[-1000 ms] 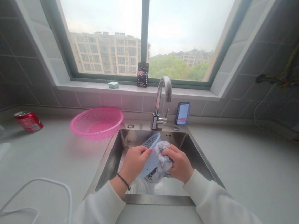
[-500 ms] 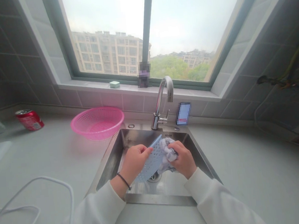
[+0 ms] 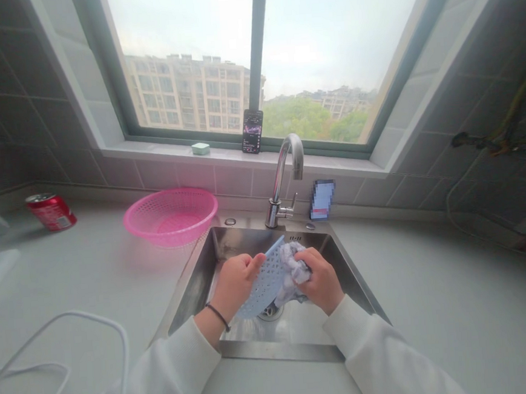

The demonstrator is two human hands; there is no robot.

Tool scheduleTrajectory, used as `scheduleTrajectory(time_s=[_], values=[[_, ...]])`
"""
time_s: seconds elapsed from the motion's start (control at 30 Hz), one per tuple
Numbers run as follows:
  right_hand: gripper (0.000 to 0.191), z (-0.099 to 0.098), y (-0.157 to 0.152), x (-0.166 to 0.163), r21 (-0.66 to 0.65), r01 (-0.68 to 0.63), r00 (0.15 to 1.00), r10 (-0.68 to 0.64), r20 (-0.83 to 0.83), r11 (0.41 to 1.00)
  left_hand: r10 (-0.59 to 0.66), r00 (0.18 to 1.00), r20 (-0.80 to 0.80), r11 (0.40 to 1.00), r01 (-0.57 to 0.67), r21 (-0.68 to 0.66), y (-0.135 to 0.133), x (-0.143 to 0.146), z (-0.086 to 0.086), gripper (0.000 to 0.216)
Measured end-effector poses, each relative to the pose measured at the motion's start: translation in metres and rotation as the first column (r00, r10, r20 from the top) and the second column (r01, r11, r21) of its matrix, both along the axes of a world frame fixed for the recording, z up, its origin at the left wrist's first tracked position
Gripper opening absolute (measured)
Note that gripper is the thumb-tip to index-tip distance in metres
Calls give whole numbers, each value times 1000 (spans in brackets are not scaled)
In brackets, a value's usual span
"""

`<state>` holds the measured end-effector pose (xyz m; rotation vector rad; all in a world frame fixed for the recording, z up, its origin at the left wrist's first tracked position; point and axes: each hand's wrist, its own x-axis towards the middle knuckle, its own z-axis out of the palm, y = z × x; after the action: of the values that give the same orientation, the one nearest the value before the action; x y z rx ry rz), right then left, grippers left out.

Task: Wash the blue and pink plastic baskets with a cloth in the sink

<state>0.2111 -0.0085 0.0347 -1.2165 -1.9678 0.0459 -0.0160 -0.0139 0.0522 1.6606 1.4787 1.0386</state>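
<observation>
Over the steel sink (image 3: 284, 350), my left hand (image 3: 234, 284) grips the rim of a light blue perforated basket (image 3: 266, 285), thumb on top. The basket is tilted, its holed wall turned toward my right. Bunched in my right hand (image 3: 320, 277) is a pale grey-white cloth (image 3: 294, 264), pressed against the basket's right side, with a loose end hanging below. Under the basket the sink drain (image 3: 271, 312) shows in part. My left fingers are mostly hidden behind the basket rim.
Behind the sink stands a chrome faucet (image 3: 284, 180). A pink plastic basket (image 3: 171, 216) and a red can (image 3: 51, 212) are on the left counter, with a white cable (image 3: 72, 315) nearer me. One phone (image 3: 252, 131) leans on the window; another (image 3: 322, 199) stands right of the faucet.
Almost nothing differs. Both hands, the basket and the cloth keep nearly the same place, with only a very slight shift of my left thumb along the rim.
</observation>
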Motion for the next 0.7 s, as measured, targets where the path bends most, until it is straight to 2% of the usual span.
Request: scheduleTrajectory(time_s=[0.2,0.43,0.6,0.7], values=[[26,0,0,-1,-34,-4,1000,5,24,999,0,1000,-4,1000,-1,-25,1,2,1,54],[27,-1,0,-1,-43,2,1000,-1,28,999,-52,999,-16,998,51,-28,-1,1,4,47],[30,-1,-1,-1,-59,-2,999,4,35,998,-146,989,-34,989,147,26,-2,1,5,34],[30,-1,-1,-2,-66,-7,1000,9,30,998,-127,989,-76,992,129,19,-2,1,3,30]])
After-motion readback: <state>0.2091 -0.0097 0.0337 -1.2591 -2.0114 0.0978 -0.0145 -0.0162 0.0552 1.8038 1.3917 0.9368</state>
